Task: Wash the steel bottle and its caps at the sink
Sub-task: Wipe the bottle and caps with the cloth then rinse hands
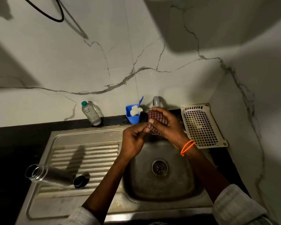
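Marble-walled sink (pixel 161 189) corner. Steel bottle (pixel 55 175) lies uncapped on the drainboard (pixel 88 153), a dark cap (pixel 80 181) touching its base. Both hands, left hand (pixel 133 140) and right hand (pixel 165 125), pinch a checked cloth (pixel 156 118) beneath the tap (pixel 156 101); washing appears done or nearly so, drying probably remains.

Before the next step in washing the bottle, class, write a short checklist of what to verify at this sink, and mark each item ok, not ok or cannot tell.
1. Steel bottle within reach, on the draining board: ok.
2. Bottle uncapped: ok, its mouth is open.
3. Black cap at hand beside the bottle: ok.
4. Any second cap located: cannot tell.
5. Hands free to pick up the bottle: not ok; the left hand and right hand both hold a checked cloth.
6. Tap running: cannot tell; the hands hide its outlet.
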